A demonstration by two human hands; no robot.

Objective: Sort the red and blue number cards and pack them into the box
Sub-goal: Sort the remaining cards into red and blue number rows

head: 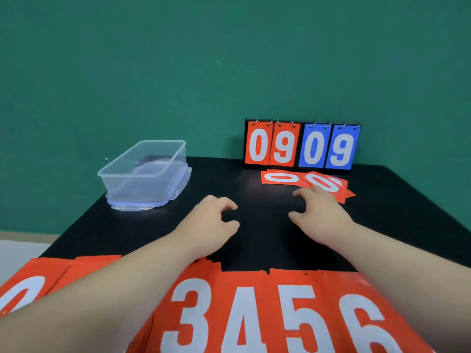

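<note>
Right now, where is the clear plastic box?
In the head view, the clear box stands at the far left of the table, left of the scoreboard.

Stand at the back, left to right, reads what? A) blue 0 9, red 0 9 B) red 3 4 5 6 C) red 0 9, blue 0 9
C: on the stand the red cards, 0 and 9, hang left of the blue cards, 0 and 9.

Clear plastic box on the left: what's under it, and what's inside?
The clear plastic box sits on its blue-edged lid. Inside looks empty; a dark patch near its far end is unclear.
</note>
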